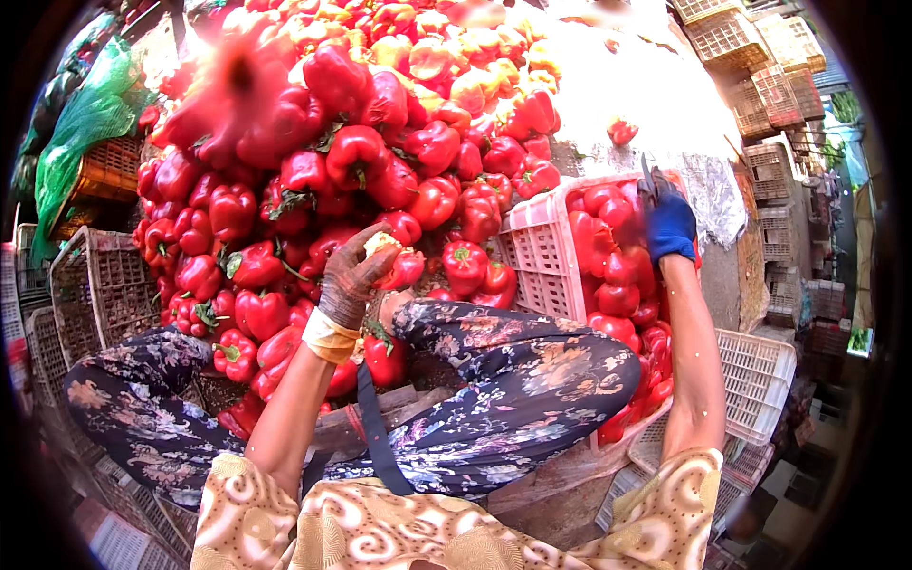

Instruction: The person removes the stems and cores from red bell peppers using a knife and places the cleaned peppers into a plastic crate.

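Observation:
My left hand (pixel 348 281), in a worn dark glove with a pale band at the wrist, is closed around a red bell pepper (pixel 404 270). A pale yellowish piece, perhaps the pepper's core, shows at its top beside my fingertips. Over the far right edge of a pink crate (pixel 549 275) is my right hand (pixel 671 226) in a blue glove. Its fingers are closed on a knife (pixel 647 169), whose narrow dark blade points away from me. Red peppers (pixel 619 268), several looking cut, fill that crate.
A large heap of red peppers (pixel 356 157) spreads ahead and left of my crossed legs. One loose pepper (pixel 622 131) lies on the sunlit ground. Plastic crates (pixel 104 285) stand at left, a white crate (pixel 755 380) at right, and stacked crates (pixel 722 38) farther back. Green netting (pixel 95 119) drapes over crates.

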Demonstrator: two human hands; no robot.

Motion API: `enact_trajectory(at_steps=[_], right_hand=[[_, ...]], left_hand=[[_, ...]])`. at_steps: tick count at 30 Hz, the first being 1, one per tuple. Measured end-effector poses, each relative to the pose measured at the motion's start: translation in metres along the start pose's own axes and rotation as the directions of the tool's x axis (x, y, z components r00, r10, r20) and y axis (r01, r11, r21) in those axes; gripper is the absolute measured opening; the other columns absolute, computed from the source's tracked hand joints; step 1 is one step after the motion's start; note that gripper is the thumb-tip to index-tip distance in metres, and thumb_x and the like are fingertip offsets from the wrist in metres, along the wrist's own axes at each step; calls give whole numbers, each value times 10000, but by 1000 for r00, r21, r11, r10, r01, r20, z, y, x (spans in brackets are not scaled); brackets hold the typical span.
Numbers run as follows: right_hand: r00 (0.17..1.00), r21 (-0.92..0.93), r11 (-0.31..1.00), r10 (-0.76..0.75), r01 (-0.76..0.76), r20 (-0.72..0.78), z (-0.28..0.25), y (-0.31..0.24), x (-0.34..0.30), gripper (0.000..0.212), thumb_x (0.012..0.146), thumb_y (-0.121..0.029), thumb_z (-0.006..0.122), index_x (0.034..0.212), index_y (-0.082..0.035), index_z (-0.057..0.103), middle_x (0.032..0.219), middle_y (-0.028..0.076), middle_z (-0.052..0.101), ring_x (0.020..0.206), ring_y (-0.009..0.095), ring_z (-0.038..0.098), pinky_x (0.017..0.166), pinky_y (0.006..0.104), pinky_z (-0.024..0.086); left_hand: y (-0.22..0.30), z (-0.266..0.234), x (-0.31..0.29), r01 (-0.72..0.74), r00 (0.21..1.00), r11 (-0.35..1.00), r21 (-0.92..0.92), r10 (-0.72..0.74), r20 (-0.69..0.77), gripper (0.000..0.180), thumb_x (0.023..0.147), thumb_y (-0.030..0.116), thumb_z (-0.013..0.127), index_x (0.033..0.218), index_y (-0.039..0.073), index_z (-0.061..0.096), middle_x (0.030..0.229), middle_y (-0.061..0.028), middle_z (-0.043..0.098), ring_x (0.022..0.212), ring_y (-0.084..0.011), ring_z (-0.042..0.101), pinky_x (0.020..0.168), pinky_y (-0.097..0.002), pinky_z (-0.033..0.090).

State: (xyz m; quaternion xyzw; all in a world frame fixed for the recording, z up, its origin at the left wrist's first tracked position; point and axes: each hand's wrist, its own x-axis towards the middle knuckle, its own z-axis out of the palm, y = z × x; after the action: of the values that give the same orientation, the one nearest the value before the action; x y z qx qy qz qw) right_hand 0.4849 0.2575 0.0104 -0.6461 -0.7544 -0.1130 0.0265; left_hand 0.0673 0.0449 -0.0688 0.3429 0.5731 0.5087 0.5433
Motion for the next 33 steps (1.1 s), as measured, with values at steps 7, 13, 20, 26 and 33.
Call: enact_trajectory(at_steps=[7,13,20,26,33], right_hand=[[831,841,282,-195,-461,521,-140,-206,-59,614,893,-228,687,1408,-22,423,1205,116,640,906,90,627,706,239,523],[723,866,282,-476,-413,500,-127,-238,-98,752,865,-303,717,1415,40,337,1097,141,636,677,84,614,535,199,452],[680,794,138,-442,-592,585,-120,-233,-111,607,880,-242,687,1346,35,416,706,8,596,437,39,464,389,192,374],[714,779,161,-321,-606,622,-109,-238,-113,468,865,-105,660,1314,-41,546,667,7,581,476,63,506,412,211,416],[734,762,288,-222,-580,642,-99,-230,-123,352,822,-69,661,1174,-42,665,720,48,647,562,80,569,523,264,490]], left_hand=[[33,20,-11,-339,936,932,-126,321,-143,418,884,122,667,1274,52,534,1122,-99,617,972,-150,609,834,-271,514],[58,54,-26,-237,971,843,-482,198,-130,384,921,111,636,1272,6,521,1123,-67,611,1000,-130,589,880,-267,496],[64,51,-32,-199,979,806,-557,184,-84,368,954,207,607,1245,-4,528,1100,-75,636,987,-138,621,870,-261,511],[48,41,-20,-72,993,714,-696,116,16,333,938,228,636,1191,28,555,1006,-33,642,878,-98,611,744,-215,501],[4,19,3,-213,964,761,-613,61,-260,195,934,75,601,1121,27,572,918,-37,600,784,-101,589,719,-234,520]])
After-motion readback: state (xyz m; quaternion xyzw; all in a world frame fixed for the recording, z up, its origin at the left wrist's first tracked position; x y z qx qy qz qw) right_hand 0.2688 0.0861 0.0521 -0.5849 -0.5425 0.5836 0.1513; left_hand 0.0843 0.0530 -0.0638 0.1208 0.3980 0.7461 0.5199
